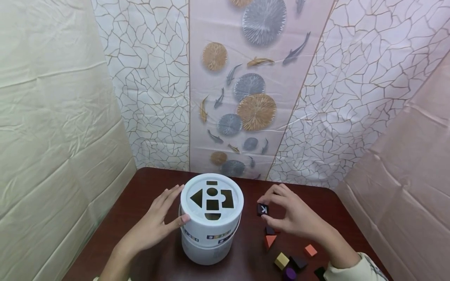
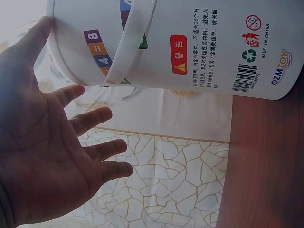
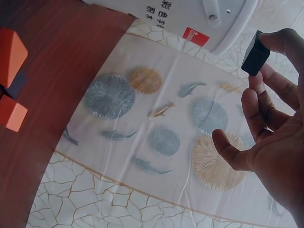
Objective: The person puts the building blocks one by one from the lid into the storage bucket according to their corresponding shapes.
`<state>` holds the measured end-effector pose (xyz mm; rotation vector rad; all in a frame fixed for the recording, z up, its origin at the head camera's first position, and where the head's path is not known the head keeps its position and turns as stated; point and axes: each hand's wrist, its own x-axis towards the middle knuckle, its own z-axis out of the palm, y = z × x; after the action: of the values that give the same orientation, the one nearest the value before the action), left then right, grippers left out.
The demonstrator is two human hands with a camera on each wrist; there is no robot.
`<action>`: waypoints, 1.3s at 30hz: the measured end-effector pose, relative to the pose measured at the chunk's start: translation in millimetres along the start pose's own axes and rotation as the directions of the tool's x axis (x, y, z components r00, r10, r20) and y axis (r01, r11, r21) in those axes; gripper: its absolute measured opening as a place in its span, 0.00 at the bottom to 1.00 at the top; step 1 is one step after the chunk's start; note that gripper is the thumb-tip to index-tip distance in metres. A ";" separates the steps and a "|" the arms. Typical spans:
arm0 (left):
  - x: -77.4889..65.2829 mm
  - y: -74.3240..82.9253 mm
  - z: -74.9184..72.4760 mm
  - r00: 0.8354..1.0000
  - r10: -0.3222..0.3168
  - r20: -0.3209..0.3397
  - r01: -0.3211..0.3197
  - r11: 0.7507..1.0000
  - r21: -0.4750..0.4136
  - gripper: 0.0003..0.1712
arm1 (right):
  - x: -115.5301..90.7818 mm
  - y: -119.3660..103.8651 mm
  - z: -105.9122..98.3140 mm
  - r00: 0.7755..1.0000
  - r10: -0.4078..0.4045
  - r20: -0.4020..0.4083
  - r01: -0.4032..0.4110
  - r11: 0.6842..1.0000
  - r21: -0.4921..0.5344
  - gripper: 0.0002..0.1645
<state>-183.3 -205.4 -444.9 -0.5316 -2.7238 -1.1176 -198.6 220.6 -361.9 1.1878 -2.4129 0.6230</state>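
Observation:
A white bucket (image 1: 207, 242) stands upright on the table, its lid (image 1: 228, 183) cut with holes of several shapes. My left hand (image 1: 151, 224) touches the lid's left rim with thumb and fingertips, its fingers fairly straight; in the left wrist view the thumb meets the rim and the other fingers are spread. To the right of the bucket, my right hand (image 1: 295, 212) pinches a small black block (image 1: 262, 209) marked with a white K-like sign, between thumb and fingers. That block (image 3: 255, 53) hangs above the table, apart from the bucket.
Loose blocks lie at the front right of the dark red table (image 1: 140, 195): an orange triangle (image 1: 270, 241), an orange block (image 1: 311, 250), a yellow block (image 1: 281, 260), a purple block (image 1: 290, 274) and several black ones. Patterned cloth (image 1: 151, 97) hangs behind and at both sides.

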 end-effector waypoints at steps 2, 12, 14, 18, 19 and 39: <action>0.0 -0.4 0.2 1.000 -0.003 0.002 0.003 1.000 -0.001 0.52 | 3.2 -1.2 0.8 1.000 -0.015 -0.003 0.015 1.000 0.004 0.23; 1.5 -1.5 -0.4 1.000 -0.011 0.007 0.011 1.000 0.005 0.52 | 20.7 -6.2 6.1 0.999 -0.008 0.034 0.007 1.000 0.018 0.22; 2.0 -1.5 -0.8 1.000 -0.008 0.006 0.008 1.000 0.006 0.52 | 24.8 -7.7 7.0 0.999 0.003 0.049 -0.004 1.000 0.019 0.21; 2.8 -1.7 -1.4 1.000 -0.008 0.006 0.008 1.000 0.004 0.52 | 32.6 -11.0 8.4 0.997 0.013 0.072 -0.015 0.999 0.034 0.20; 2.9 -1.8 -1.4 1.000 -0.009 0.007 0.009 1.000 0.003 0.52 | 34.5 -11.9 8.9 0.997 0.012 0.075 -0.015 0.999 0.039 0.20; 2.9 -2.8 -0.7 1.000 -0.015 0.013 0.015 1.000 -0.006 0.52 | 67.4 -21.7 27.8 0.994 -0.029 0.106 0.020 0.996 0.086 0.20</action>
<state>-187.0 -207.1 -445.4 -0.5218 -2.7408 -1.1298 -223.3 150.5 -345.6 1.3146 -2.4776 0.6760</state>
